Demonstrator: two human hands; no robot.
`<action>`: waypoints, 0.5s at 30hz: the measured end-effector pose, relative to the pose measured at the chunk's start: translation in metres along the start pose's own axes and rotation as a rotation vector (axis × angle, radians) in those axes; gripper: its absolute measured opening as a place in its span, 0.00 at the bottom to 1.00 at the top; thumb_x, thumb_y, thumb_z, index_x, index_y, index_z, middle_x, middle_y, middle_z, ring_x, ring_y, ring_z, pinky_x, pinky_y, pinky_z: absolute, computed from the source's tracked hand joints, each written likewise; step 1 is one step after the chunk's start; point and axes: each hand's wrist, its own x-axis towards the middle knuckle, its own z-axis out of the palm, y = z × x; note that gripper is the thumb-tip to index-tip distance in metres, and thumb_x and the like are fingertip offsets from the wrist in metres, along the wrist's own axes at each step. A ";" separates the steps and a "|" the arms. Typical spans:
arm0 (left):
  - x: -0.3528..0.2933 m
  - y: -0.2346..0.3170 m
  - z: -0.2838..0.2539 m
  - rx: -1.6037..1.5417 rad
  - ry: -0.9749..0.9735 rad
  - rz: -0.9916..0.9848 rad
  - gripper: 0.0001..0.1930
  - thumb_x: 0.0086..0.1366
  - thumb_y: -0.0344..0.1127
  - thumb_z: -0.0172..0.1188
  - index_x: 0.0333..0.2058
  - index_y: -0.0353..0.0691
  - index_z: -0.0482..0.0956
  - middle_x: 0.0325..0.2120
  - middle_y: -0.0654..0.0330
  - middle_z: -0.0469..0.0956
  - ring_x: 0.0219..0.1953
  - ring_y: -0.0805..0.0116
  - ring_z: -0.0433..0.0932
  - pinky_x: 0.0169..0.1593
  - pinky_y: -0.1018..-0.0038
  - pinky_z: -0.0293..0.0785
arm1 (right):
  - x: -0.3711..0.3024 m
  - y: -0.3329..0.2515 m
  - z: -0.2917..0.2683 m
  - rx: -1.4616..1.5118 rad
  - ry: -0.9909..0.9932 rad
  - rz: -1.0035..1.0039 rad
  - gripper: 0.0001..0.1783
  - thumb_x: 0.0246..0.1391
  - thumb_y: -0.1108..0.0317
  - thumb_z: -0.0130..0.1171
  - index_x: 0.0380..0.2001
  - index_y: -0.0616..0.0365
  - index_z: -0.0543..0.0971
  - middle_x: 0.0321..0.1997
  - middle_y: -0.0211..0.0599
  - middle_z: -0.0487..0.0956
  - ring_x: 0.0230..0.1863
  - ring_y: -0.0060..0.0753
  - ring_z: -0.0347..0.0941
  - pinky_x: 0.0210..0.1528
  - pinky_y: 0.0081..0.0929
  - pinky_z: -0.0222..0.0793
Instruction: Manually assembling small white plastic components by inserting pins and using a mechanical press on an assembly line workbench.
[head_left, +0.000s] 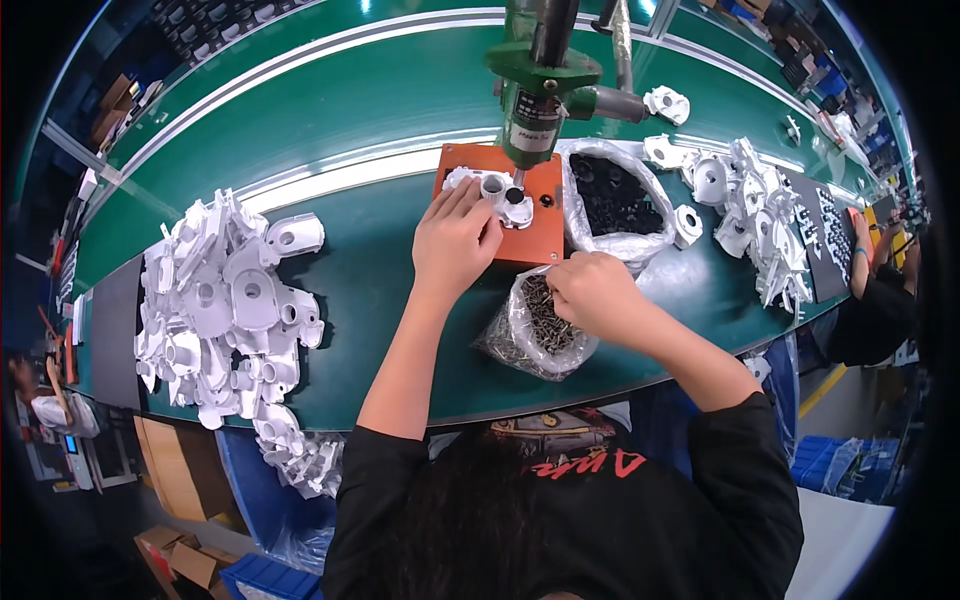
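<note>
Left hand: our left hand (455, 240) lies palm down on the orange fixture plate (530, 235), fingers spread loosely, fingertips pressing the white plastic part (497, 193) seated there.
Right hand: our right hand (592, 292) dips into the clear bag of dark screws (535, 325), fingers curled narrow; we cannot tell whether a screw is pinched between them.
White part: it sits on the orange plate, directly under the tip of the green powered screwdriver (540, 75) that hangs from above.
Screw bag: it rests on the green bench (380, 280) just in front of the orange plate, near the bench's front edge.
Second bag: a clear bag of black pieces (612, 195) stands just right of the plate.
Left pile: we note a large heap of white plastic housings (225, 305) well to the left, some spilling over the front edge.
Right pile: more white housings (745, 205) lie beyond the black-piece bag.
Neighbour: another person's arm (862, 255) shows at the far right.
</note>
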 end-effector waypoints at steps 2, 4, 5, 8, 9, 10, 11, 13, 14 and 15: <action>0.000 0.000 0.000 -0.002 0.004 0.000 0.05 0.53 0.31 0.60 0.28 0.36 0.76 0.43 0.50 0.79 0.49 0.52 0.77 0.54 0.61 0.72 | 0.000 0.002 -0.002 0.040 -0.019 0.015 0.04 0.39 0.70 0.60 0.19 0.57 0.75 0.21 0.34 0.75 0.29 0.39 0.73 0.32 0.36 0.71; 0.002 0.002 -0.001 0.002 0.011 0.021 0.05 0.54 0.31 0.58 0.28 0.35 0.77 0.42 0.49 0.80 0.47 0.53 0.78 0.55 0.61 0.72 | -0.001 0.003 -0.009 0.193 -0.045 0.050 0.05 0.38 0.69 0.61 0.19 0.57 0.75 0.20 0.34 0.74 0.27 0.40 0.73 0.30 0.35 0.70; 0.002 0.002 -0.001 0.004 0.011 0.022 0.05 0.54 0.31 0.58 0.28 0.35 0.77 0.42 0.49 0.80 0.47 0.53 0.78 0.55 0.61 0.72 | -0.002 0.003 -0.009 0.193 -0.043 0.049 0.05 0.38 0.69 0.61 0.19 0.57 0.75 0.20 0.34 0.74 0.27 0.40 0.73 0.30 0.35 0.70; 0.001 0.002 -0.001 0.000 0.001 0.016 0.05 0.54 0.31 0.58 0.27 0.35 0.77 0.42 0.49 0.80 0.47 0.53 0.78 0.55 0.61 0.71 | -0.002 0.004 -0.007 0.257 -0.042 0.060 0.06 0.38 0.69 0.61 0.19 0.56 0.75 0.19 0.34 0.74 0.27 0.40 0.72 0.30 0.36 0.69; 0.001 0.002 -0.002 0.001 0.001 0.014 0.05 0.54 0.31 0.58 0.28 0.35 0.76 0.42 0.49 0.80 0.48 0.53 0.78 0.55 0.61 0.71 | -0.002 0.004 -0.007 0.258 -0.036 0.062 0.06 0.37 0.69 0.61 0.19 0.56 0.75 0.19 0.34 0.74 0.27 0.40 0.72 0.30 0.36 0.69; 0.001 0.002 -0.002 0.005 0.001 0.010 0.05 0.54 0.31 0.58 0.28 0.35 0.76 0.42 0.49 0.80 0.48 0.53 0.78 0.55 0.61 0.71 | -0.002 0.004 -0.006 0.259 -0.030 0.061 0.06 0.37 0.70 0.61 0.18 0.56 0.74 0.19 0.34 0.73 0.27 0.39 0.72 0.30 0.36 0.69; 0.000 0.002 -0.002 0.004 0.000 0.011 0.05 0.54 0.31 0.58 0.28 0.35 0.76 0.42 0.49 0.80 0.48 0.53 0.78 0.55 0.61 0.71 | -0.002 0.003 -0.006 0.259 -0.029 0.063 0.06 0.37 0.70 0.61 0.18 0.56 0.74 0.19 0.34 0.73 0.27 0.39 0.72 0.30 0.36 0.69; 0.000 0.002 -0.002 0.006 -0.011 0.009 0.05 0.54 0.31 0.58 0.28 0.35 0.76 0.42 0.49 0.80 0.48 0.53 0.78 0.55 0.61 0.71 | -0.002 0.003 -0.007 0.273 -0.034 0.063 0.06 0.37 0.70 0.61 0.18 0.56 0.74 0.18 0.34 0.73 0.27 0.40 0.72 0.29 0.35 0.68; 0.001 0.002 -0.002 0.006 -0.009 0.008 0.05 0.54 0.31 0.58 0.28 0.35 0.76 0.42 0.49 0.80 0.48 0.53 0.78 0.55 0.61 0.71 | -0.001 0.003 -0.008 0.272 -0.035 0.062 0.06 0.37 0.70 0.61 0.18 0.56 0.74 0.18 0.34 0.73 0.27 0.40 0.72 0.29 0.35 0.68; 0.001 0.001 -0.001 0.008 -0.007 0.010 0.05 0.54 0.31 0.58 0.28 0.35 0.76 0.42 0.49 0.80 0.48 0.53 0.78 0.55 0.61 0.71 | -0.001 0.003 -0.010 0.297 -0.048 0.070 0.06 0.36 0.70 0.61 0.19 0.57 0.74 0.19 0.35 0.73 0.27 0.40 0.72 0.30 0.35 0.68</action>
